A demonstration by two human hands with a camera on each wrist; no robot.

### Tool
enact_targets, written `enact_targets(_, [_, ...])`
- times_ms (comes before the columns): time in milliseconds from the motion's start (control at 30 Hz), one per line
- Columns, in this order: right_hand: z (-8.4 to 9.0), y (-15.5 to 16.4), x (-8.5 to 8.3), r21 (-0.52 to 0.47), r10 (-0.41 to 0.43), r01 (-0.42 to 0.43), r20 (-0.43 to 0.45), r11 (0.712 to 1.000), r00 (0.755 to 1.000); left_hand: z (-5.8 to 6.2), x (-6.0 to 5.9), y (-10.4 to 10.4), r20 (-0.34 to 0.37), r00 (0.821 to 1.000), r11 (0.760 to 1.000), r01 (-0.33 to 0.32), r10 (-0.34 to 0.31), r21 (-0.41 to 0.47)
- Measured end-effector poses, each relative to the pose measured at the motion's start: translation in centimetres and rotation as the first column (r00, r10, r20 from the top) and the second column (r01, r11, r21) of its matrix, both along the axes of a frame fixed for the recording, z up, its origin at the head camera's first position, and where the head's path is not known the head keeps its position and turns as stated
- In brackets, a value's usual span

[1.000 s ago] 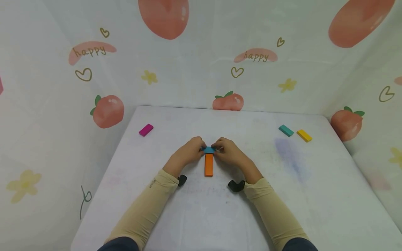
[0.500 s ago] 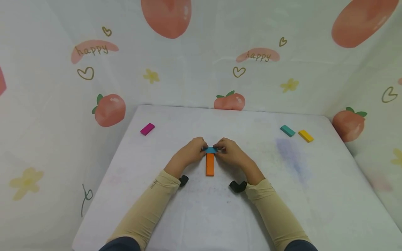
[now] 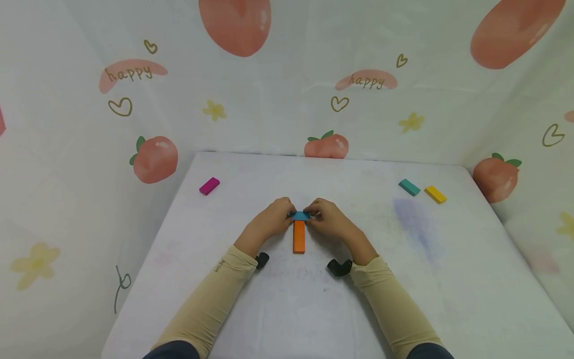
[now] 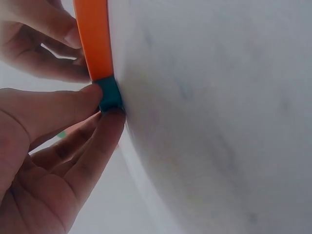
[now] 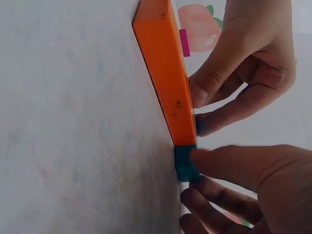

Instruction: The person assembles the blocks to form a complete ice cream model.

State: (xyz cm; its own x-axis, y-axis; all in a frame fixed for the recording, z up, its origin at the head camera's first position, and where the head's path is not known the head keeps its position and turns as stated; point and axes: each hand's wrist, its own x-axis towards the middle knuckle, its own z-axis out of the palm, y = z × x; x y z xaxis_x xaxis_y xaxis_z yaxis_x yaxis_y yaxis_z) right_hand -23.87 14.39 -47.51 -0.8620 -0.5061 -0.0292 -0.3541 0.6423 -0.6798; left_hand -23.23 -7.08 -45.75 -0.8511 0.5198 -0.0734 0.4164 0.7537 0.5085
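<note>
Blue block (image 3: pixel 299 215) lies crosswise, touching orange block's (image 3: pixel 298 236) far end; left hand (image 3: pixel 268 221) and right hand (image 3: pixel 329 219) fingers pinch its ends; wrist views show thumb-and-finger contact hidden from head view.

Light is bright, soft and even, with only faint shadows beneath the left hand (image 3: pixel 269 221) and right hand (image 3: pixel 329 221). The head view bows at its edges. Both wrist views are dimmer, with nearby fingers blurred and backgrounds washed out.
</note>
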Motion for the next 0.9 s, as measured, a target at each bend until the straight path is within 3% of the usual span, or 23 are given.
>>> enact_targets(167, [0.4, 0.8, -0.1, -0.021, -0.004, 0.003, -0.015, 1.000, 1.000, 0.2, 0.1, 0.2, 0.026, 0.999, 1.000, -0.021, 0.021, 0.001])
enact_targets(400, [1.3, 4.2, -0.9, 0.007, -0.137, 0.137, -0.074, 0.990, 0.988, -0.1, 0.3, 0.4, 0.030, 0.999, 0.999, -0.033, 0.034, -0.030])
enact_targets(633, [1.6, 9.2, -2.7, -0.003, -0.250, 0.253, -0.175, 0.967, 0.952, 0.0, 0.3, 0.6, 0.009, 1.000, 0.999, -0.023, 0.023, -0.042])
enact_targets(900, [1.8, 14.5, -3.6, -0.014, -0.414, 0.419, -0.173, 0.908, 0.893, 0.3, 0.3, 0.5, 0.007, 1.000, 0.998, -0.022, 0.022, -0.059])
